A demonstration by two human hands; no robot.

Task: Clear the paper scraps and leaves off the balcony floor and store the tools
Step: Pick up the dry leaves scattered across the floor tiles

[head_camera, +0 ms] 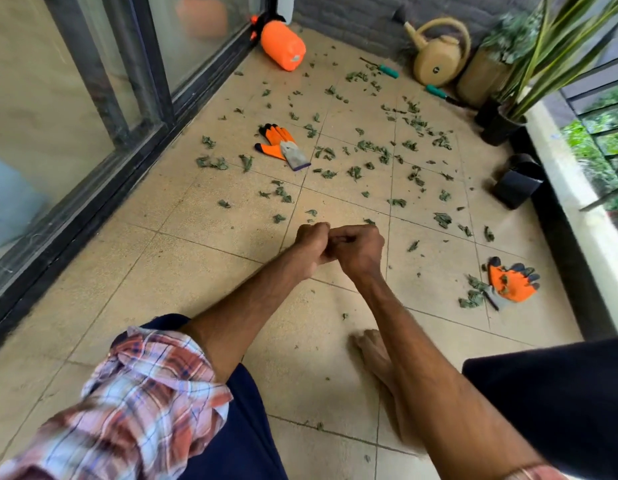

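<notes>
Several green leaf scraps (369, 147) lie scattered over the tan balcony tiles ahead of me. My left hand (312, 245) and my right hand (357, 249) are held together above the floor, both with fingers curled shut; whether they hold anything is hidden. One orange glove (283, 145) lies on the floor beyond them to the left. A second orange glove (512, 280) lies at the right with leaves on and beside it. Two green-handled tools (387, 70) (437, 91) rest near the far wall.
An orange sprayer tank (283, 45) lies on its side in the far left corner. A beige watering can (437, 53) stands by the back wall, with potted plants (501, 123) and a tipped black pot (517, 183) along the right ledge. Sliding glass doors (92, 98) run along the left.
</notes>
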